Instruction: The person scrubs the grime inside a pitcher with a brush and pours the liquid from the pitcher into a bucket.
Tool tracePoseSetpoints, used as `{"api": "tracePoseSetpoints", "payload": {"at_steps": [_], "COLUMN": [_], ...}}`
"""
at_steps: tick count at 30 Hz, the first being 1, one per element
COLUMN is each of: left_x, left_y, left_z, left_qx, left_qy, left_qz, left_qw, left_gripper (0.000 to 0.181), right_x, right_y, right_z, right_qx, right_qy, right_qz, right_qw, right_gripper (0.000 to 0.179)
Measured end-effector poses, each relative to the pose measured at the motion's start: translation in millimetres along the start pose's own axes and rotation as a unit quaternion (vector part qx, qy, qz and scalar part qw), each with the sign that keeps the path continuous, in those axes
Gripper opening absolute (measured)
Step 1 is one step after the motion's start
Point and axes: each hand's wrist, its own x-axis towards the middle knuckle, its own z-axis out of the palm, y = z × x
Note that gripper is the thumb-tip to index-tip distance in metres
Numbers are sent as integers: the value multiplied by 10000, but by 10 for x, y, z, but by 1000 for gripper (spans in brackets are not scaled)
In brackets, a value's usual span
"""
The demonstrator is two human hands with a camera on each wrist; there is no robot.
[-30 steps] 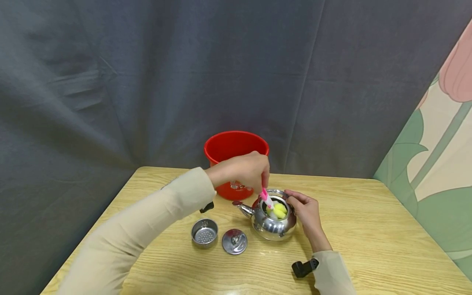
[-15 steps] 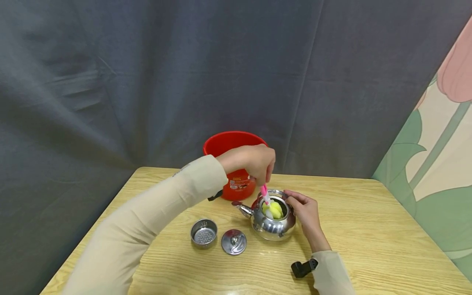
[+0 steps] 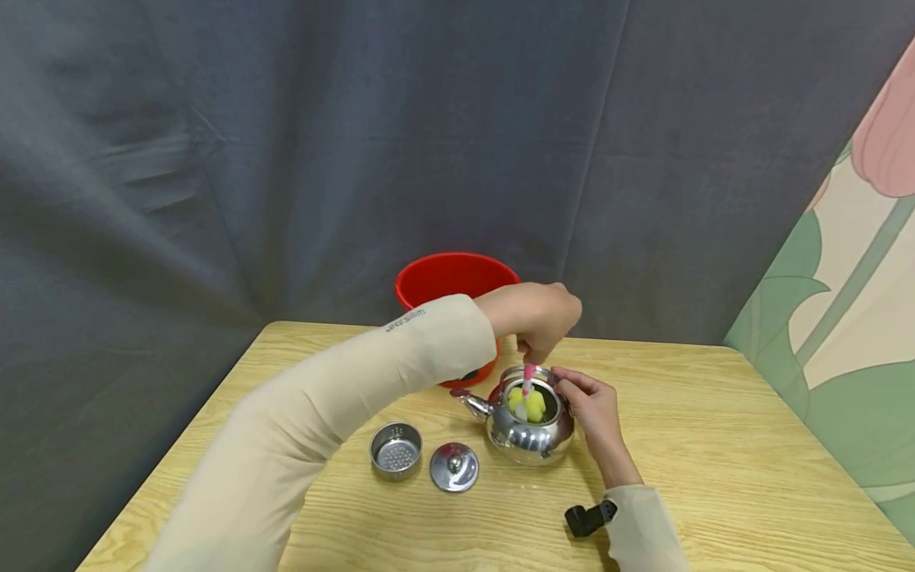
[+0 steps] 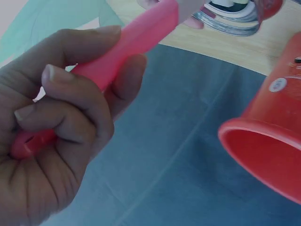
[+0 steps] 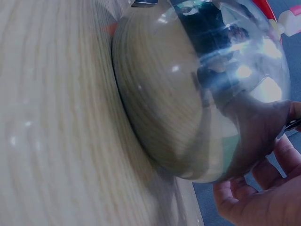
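A shiny steel teapot (image 3: 529, 445) stands uncovered on the table, its spout to the left. My left hand (image 3: 538, 316) grips the pink handle (image 4: 131, 42) of a sponge brush, fingers curled round it in the left wrist view. The brush's yellow and white sponge head (image 3: 532, 405) is down in the teapot's mouth, its lower part hidden. My right hand (image 3: 590, 409) pinches the teapot's hoop handle at its right end. In the right wrist view, the fingers (image 5: 268, 174) of that hand lie close along the teapot's side.
Left of the teapot lie its round steel lid (image 3: 454, 467) and a perforated steel strainer basket (image 3: 396, 453). A red bucket (image 3: 429, 278) stands behind, partly covered by my left arm. A dark curtain (image 3: 357, 159) hangs behind the wooden table (image 3: 715, 445).
My left hand has moved right over the teapot, and the sponge brush has swung from leaning to nearly upright, its head shifting left inside the mouth. The right hand and teapot stay put.
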Motion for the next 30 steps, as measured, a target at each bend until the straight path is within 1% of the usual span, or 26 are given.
{"api": "tracePoseSetpoints", "payload": {"at_steps": [3,8,10,12,14,16,21,25,28,30], "left_x": [32,104,122,127,118,99,17,-32,-43,-46], "left_y": [133,326,381,420,440,444,453,489,527,550], "left_z": [-27,-29,-22,-11,4,31,118,188,235,262], "left_qx": [344,939,1059,1078,983,910,593,32,-353,-488], "left_qy": [-102,-182,-140,-73,-37,77,481,796,1045,1170], "left_qz": [-114,-292,-347,-406,-416,-333,-21,-28,-91,-93], "left_qw": [9993,9950,9937,9933,9943,9953,9971,9968,9939,9919], "left_gripper": [24,23,29,36,42,40,25,13,18,20], "right_x": [3,6,9,8,4,1,-7,-11,-23,-34], "right_y": [2,15,22,24,25,26,30,38,41,44], "right_z": [-7,-6,-4,-3,0,4,8,1,-8,-13], "right_qx": [-46,-106,-94,-62,-46,-59,-153,-118,-1,131], "right_qy": [63,163,206,243,270,278,328,492,544,532], "right_qz": [8,21,-9,-41,-58,-87,-202,-390,-615,-765], "right_qw": [10000,9998,9997,9997,9996,9996,9991,9980,9966,9956], "right_gripper": [27,22,17,9,6,9,14,21,25,27]}}
